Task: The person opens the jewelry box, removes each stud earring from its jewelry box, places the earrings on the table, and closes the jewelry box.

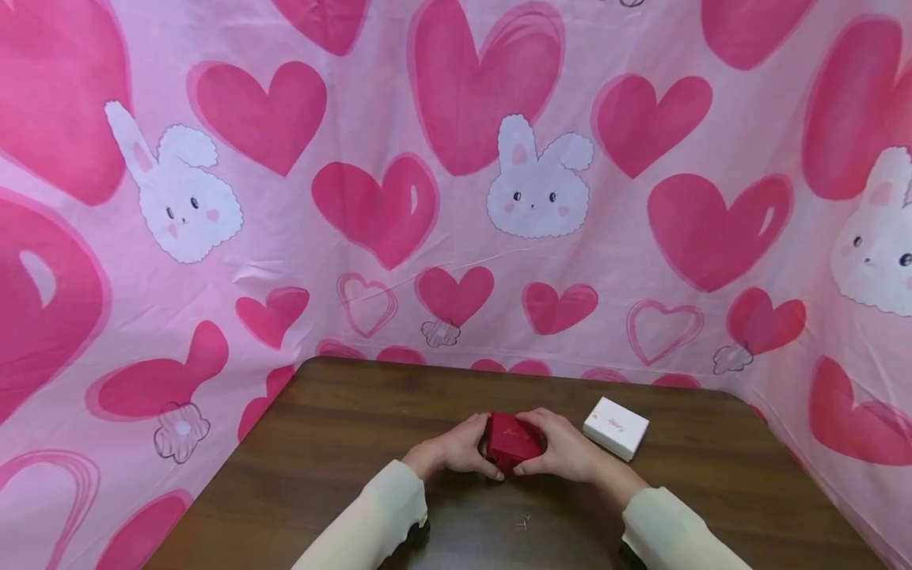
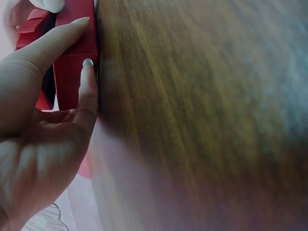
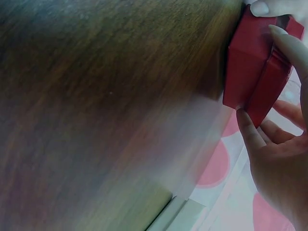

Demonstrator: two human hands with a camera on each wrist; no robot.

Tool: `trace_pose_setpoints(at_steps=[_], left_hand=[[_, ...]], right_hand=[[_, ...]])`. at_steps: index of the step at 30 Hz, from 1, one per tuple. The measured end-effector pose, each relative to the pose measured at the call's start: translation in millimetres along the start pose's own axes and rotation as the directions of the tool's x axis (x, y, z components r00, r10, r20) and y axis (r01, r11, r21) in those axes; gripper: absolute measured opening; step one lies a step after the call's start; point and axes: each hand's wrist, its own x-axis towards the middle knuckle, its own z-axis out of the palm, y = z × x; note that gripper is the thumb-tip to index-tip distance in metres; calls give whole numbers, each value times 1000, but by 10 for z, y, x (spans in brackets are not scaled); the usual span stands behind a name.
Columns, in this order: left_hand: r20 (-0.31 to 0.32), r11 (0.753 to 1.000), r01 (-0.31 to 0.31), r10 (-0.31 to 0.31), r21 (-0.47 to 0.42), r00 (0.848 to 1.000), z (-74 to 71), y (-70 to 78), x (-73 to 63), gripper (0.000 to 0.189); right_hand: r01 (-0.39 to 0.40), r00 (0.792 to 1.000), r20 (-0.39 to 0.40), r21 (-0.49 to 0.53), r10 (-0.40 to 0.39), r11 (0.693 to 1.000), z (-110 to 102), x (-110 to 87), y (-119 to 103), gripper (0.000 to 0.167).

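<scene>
A small red gift box [image 1: 514, 437] with gold lettering on its lid sits on the table between both hands. My left hand [image 1: 461, 445] grips its left side, the thumb along the near face. From the right, my right hand [image 1: 563, 447] holds it the same way. In the left wrist view a dark gap parts the lid [image 2: 45, 98] from the box's base [image 2: 72, 79], with a folded red ribbon-like piece [image 2: 36, 24] on the lid side. The right wrist view shows lid and base nearly together at the near corner. The box's inside is hidden.
Right of the hands lies a flat white box [image 1: 616, 428] with pink lettering. A tiny pale thing or mark [image 1: 523, 522] is on the dark wooden table [image 1: 370, 412] near the front, too small to tell. Pink heart-and-rabbit cloth [image 1: 456, 229] hangs behind and at both sides.
</scene>
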Motion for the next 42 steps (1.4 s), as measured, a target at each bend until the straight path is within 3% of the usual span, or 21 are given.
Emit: trace_pose_setpoints(at_steps=[9,42], left_hand=[[-13,1000,29,-29,-3,999,-30,-8,13,70],[-12,1000,16,-17,-21,1000,8,-3,-12,69]], right_hand=[[-22,1000,17,5,22,1000,-57,17,-9,80],[-23,998,52,-110,29,994,-45,-65,-39,85]])
